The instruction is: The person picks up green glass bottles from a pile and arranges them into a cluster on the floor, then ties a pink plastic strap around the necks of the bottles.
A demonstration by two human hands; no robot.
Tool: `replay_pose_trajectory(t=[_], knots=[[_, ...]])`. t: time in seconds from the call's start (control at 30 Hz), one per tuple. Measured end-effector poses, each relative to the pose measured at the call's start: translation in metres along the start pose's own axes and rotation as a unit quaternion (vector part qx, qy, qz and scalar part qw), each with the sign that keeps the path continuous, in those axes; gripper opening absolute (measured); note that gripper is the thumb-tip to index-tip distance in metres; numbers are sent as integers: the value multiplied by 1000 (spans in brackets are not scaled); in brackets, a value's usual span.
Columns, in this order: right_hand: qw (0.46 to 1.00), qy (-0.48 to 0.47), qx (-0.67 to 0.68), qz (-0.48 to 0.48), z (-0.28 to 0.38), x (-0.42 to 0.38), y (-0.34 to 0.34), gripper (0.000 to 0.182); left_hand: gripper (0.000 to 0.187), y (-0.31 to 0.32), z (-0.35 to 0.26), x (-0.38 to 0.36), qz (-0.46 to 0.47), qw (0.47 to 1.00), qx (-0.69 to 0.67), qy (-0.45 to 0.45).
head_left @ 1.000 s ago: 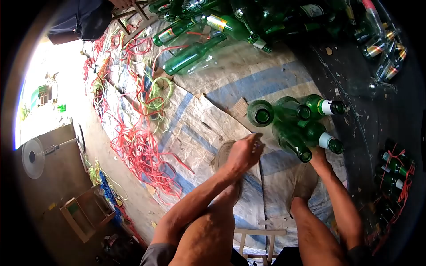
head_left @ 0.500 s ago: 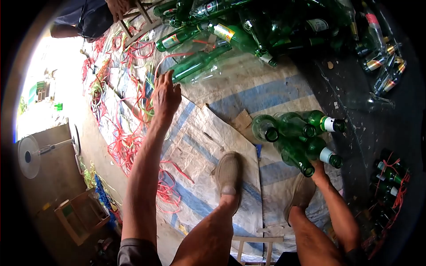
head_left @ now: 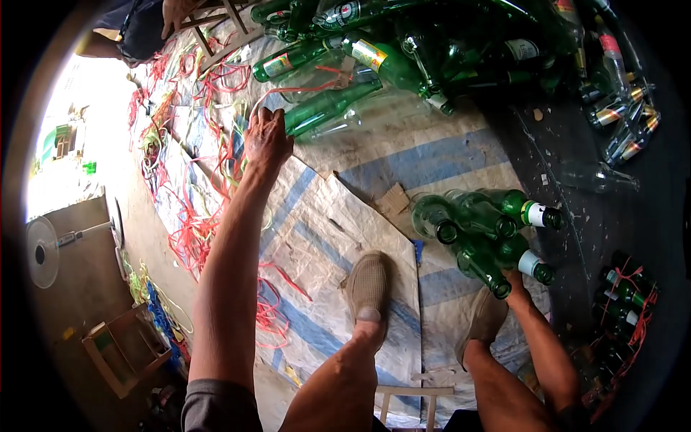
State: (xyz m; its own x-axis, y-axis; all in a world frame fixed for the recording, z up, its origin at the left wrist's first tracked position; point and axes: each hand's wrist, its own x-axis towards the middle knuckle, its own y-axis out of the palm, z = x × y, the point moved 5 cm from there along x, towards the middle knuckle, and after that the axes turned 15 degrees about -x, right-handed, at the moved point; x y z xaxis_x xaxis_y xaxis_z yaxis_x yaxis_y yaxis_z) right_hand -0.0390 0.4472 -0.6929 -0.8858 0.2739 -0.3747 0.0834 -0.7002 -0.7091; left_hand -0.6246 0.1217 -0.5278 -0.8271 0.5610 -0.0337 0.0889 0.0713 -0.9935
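Observation:
My left hand is at the near end of a green bottle lying on its side, the fingers curled against that end. A red plastic strip runs from close to these fingers across to the pile. At right, several green bottles stand upright in a tight cluster, their open mouths facing up at me. Two of them have white neck labels. My right hand is low against the near side of this cluster, beside the front bottle. Its fingers are hidden behind the glass.
A woven sheet with blue stripes covers the floor. Green bottles are heaped at the top. Red strips tangle at left. Tied bottles stand far right. A fan is at left. Another person's hand shows top left.
My left hand's fingers have curled in at the end of the lying green bottle. The view has shifted slightly; my right hand stays by the bottle cluster.

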Motion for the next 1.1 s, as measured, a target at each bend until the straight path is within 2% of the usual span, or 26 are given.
replay_pose_trajectory(t=[0.07, 0.27, 0.33, 0.4, 0.5, 0.53, 0.6, 0.63, 0.7, 0.73, 0.77, 0.8, 0.93, 1.0, 1.1], knots=[[999, 14, 32, 6, -1, -3, -1, 49, 54, 6, 0, -2, -23, 1000, 1, 19], [987, 74, 140, 6, -1, -2, -6, 49, 56, 10, 2, -8, 10, 1000, 4, 6], [989, 69, 127, -15, -5, -2, 0, 48, 56, 10, 2, -14, 11, 1000, 19, 10], [994, 59, 82, -45, -7, 0, 3, 46, 58, 11, 7, -21, 48, 998, 14, -33], [993, 50, 63, -86, -3, 3, 3, 45, 62, 9, 13, -39, 46, 999, 24, -8], [991, 55, 82, -92, -1, 4, 1, 45, 63, 8, 15, -47, 60, 997, -3, -42], [985, 64, 119, -106, 9, 8, -5, 47, 64, 6, 21, -66, 63, 997, 3, -40], [983, 66, 131, -115, 7, 9, 1, 48, 67, 6, 24, -76, 74, 995, 8, -71], [985, 76, 124, -90, 9, 8, 1, 50, 69, 11, 33, -98, 74, 995, 3, -67], [990, 63, 97, -82, 11, 8, -2, 50, 69, 14, 35, -110, 85, 994, 0, -70], [994, 49, 70, -75, 13, 8, -6, 50, 68, 10, 30, -123, 105, 985, -27, -133], [996, 34, 43, -68, 11, 7, -7, 50, 67, 13, 32, -138, 102, 984, -40, -138], [989, -40, -44, -135, 11, 14, -2, 46, 68, 25, 43, -200, 141, 974, -44, -171], [990, -32, -36, -136, 14, 15, -2, 46, 66, 17, 27, -231, 159, 954, -85, -239], [994, 13, 18, -111, 20, 18, -9, 45, 69, 16, 22, -270, 166, 957, -96, -217]])
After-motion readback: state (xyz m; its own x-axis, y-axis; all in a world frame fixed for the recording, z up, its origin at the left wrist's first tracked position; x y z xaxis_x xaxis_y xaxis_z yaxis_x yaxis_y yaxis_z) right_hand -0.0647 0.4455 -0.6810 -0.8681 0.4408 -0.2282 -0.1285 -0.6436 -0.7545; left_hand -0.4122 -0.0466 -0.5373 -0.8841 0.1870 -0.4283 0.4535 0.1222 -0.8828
